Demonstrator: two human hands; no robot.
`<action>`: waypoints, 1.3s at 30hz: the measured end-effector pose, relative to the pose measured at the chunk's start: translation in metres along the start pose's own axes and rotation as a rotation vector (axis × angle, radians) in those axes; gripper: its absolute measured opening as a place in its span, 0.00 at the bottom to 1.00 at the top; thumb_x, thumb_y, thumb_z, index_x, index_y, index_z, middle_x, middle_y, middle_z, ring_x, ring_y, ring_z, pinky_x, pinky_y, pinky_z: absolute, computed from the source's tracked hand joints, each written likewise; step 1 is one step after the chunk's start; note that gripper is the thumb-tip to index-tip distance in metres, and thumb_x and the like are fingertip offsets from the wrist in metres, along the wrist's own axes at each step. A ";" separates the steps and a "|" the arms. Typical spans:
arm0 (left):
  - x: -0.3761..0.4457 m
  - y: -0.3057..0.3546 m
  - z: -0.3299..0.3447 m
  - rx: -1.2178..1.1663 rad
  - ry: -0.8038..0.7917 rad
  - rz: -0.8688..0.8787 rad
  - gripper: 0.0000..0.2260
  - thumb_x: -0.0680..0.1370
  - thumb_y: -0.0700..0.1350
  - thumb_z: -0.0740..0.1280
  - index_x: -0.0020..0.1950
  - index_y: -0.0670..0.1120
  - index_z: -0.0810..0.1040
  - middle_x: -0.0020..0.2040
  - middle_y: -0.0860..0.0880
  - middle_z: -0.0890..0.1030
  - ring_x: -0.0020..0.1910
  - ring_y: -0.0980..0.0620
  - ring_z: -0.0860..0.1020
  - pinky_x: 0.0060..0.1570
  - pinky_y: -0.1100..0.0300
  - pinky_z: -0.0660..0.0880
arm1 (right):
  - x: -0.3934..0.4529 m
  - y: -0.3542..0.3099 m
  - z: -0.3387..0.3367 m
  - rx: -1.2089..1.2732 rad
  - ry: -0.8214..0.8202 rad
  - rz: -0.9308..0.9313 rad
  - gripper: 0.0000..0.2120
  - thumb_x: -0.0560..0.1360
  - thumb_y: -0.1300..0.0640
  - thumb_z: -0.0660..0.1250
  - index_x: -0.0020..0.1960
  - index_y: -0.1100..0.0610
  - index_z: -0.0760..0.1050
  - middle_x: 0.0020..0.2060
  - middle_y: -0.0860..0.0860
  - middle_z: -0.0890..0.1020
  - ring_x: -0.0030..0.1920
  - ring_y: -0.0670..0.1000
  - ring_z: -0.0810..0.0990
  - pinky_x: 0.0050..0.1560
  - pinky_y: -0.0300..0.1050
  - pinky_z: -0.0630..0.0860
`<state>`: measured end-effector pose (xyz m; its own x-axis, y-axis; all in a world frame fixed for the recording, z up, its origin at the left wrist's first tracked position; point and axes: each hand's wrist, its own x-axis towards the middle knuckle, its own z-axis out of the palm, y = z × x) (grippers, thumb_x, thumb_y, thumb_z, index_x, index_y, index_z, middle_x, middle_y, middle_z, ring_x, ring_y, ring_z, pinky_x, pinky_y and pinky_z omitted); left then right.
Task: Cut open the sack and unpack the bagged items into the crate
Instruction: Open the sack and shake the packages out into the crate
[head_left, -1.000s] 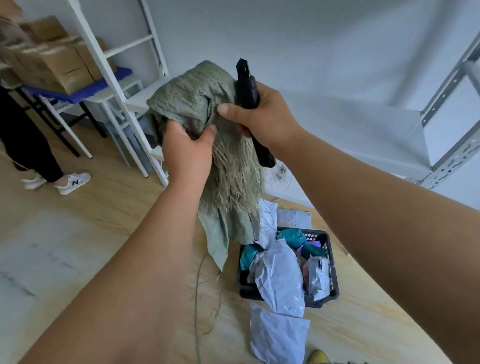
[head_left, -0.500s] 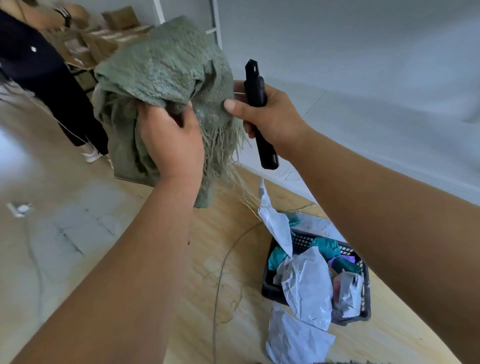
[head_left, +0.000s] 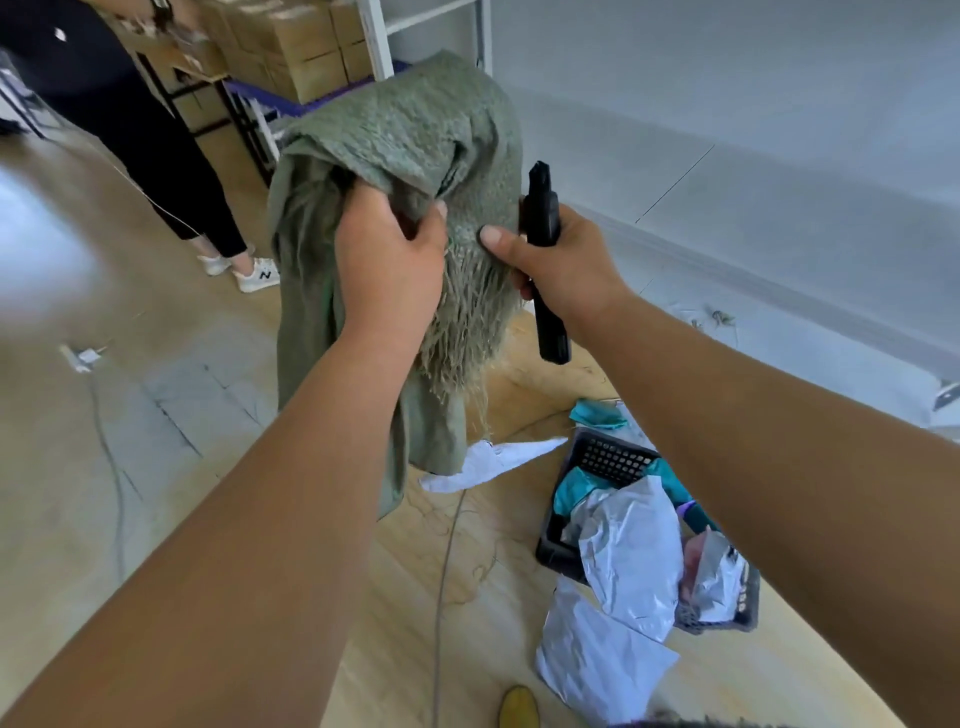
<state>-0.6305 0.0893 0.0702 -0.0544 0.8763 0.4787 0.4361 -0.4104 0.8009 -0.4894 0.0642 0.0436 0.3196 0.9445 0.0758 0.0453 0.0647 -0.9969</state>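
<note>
The left hand grips the bunched, coarse-woven green sack, held up above the wooden floor. The right hand holds a black cutter, thumb pinching the frayed sack edge. The perforated dark crate sits lower right, holding crinkled grey bags.

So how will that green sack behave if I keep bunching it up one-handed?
The sack probably stays floppy: it droops in folds below the left hand. It looks light, likely emptied, hanging limp. Its frayed threads may snag the black cutter in the right hand.
</note>
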 end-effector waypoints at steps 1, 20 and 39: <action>-0.001 0.003 0.001 -0.011 0.013 0.023 0.17 0.75 0.45 0.69 0.62 0.41 0.74 0.58 0.46 0.80 0.59 0.50 0.77 0.61 0.56 0.72 | 0.000 0.003 -0.002 0.004 0.008 0.004 0.12 0.70 0.54 0.75 0.43 0.57 0.72 0.32 0.54 0.72 0.30 0.49 0.71 0.32 0.42 0.72; 0.008 0.061 0.022 -0.063 -0.007 0.183 0.19 0.74 0.46 0.69 0.62 0.40 0.74 0.59 0.49 0.79 0.60 0.54 0.76 0.61 0.68 0.69 | -0.037 0.098 -0.042 -0.057 0.009 0.365 0.25 0.69 0.56 0.77 0.64 0.48 0.73 0.42 0.44 0.80 0.28 0.46 0.76 0.31 0.38 0.75; 0.031 0.042 -0.018 -0.084 0.102 0.134 0.20 0.73 0.45 0.69 0.62 0.39 0.72 0.59 0.47 0.79 0.61 0.52 0.77 0.64 0.53 0.72 | -0.026 0.127 0.006 -0.037 -0.357 0.589 0.14 0.67 0.57 0.78 0.43 0.58 0.73 0.24 0.49 0.74 0.24 0.47 0.71 0.28 0.40 0.72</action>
<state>-0.6302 0.0947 0.1250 -0.0935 0.7838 0.6140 0.3690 -0.5455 0.7525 -0.4974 0.0493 -0.0849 -0.0298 0.8673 -0.4968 -0.0058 -0.4972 -0.8676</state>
